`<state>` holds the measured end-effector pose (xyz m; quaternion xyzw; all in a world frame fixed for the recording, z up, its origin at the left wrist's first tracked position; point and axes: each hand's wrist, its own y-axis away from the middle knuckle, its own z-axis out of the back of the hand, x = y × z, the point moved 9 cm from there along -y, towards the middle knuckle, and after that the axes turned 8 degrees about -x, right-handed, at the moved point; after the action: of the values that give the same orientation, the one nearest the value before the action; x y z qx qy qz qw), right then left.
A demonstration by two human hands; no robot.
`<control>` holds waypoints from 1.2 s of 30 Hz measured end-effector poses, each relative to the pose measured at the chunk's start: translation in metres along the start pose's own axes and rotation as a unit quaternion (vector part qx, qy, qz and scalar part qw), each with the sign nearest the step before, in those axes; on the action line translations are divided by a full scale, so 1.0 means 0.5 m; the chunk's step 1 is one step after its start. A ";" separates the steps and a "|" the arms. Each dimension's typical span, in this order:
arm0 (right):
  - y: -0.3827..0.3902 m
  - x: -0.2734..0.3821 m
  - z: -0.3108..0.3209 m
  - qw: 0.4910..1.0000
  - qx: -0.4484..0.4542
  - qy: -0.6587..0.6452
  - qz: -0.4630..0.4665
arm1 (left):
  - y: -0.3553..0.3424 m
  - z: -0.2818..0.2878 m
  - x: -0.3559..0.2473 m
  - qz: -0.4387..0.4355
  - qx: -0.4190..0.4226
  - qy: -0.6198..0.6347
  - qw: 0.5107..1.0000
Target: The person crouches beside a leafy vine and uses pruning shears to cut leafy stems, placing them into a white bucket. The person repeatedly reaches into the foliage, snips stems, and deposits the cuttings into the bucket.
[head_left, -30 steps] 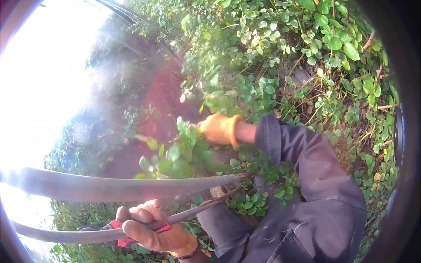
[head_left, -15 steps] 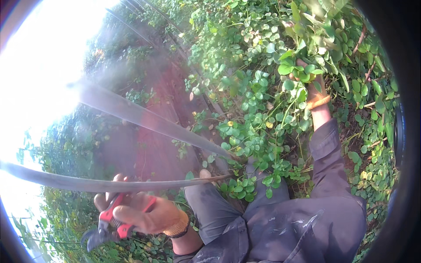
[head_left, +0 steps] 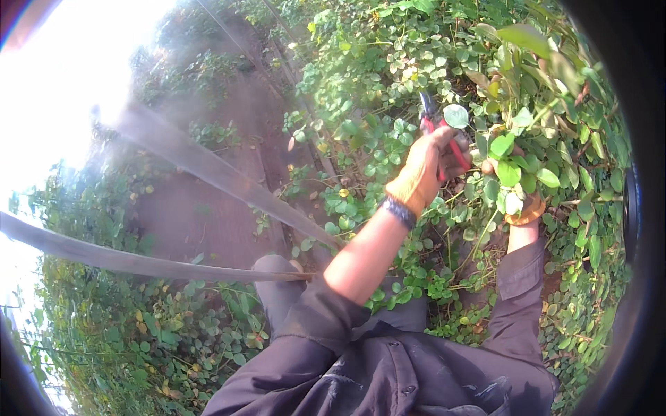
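My left hand point(head_left: 424, 166), in an orange work glove, is closed around red-handled pruning shears point(head_left: 456, 152). Their dark blades point up and away, among the leaves. To the right, my right hand point(head_left: 527, 208) wears an orange glove too. Leaves cover most of it, and a fingertip shows between them, close to the shears. It grips a bunch of leafy stems point(head_left: 510, 170) with round green leaves. How the fingers wrap round the stems is largely hidden.
Dense green bushes point(head_left: 388, 76) fill the far and right sides, with more foliage point(head_left: 159, 333) at lower left. Two long pale strips point(head_left: 229, 184) slant across the left. A brown dirt path point(head_left: 201, 215) runs behind them. My knees are just below the leaves.
My left hand has swung from the lower left up to the right with the shears, arriving beside my right hand. The right hand and stems have come lower and a little rightward.
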<state>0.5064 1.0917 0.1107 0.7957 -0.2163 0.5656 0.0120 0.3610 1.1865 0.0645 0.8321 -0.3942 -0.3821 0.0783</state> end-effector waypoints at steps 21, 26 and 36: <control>0.115 -0.202 0.200 0.932 -0.088 -0.318 -0.152 | -0.507 -0.001 0.059 0.165 0.167 0.227 0.945; 0.120 -0.210 0.212 0.932 -0.094 -0.314 -0.153 | -0.471 0.026 0.065 0.180 0.184 0.187 0.948; 0.121 -0.208 0.213 0.936 -0.091 -0.300 -0.159 | -0.421 0.044 0.079 0.198 0.171 0.169 0.950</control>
<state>0.5522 1.0434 -0.0353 0.9480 -0.1314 0.2689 0.1086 0.4869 1.3048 -0.0643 0.7906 -0.5916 -0.1394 0.0747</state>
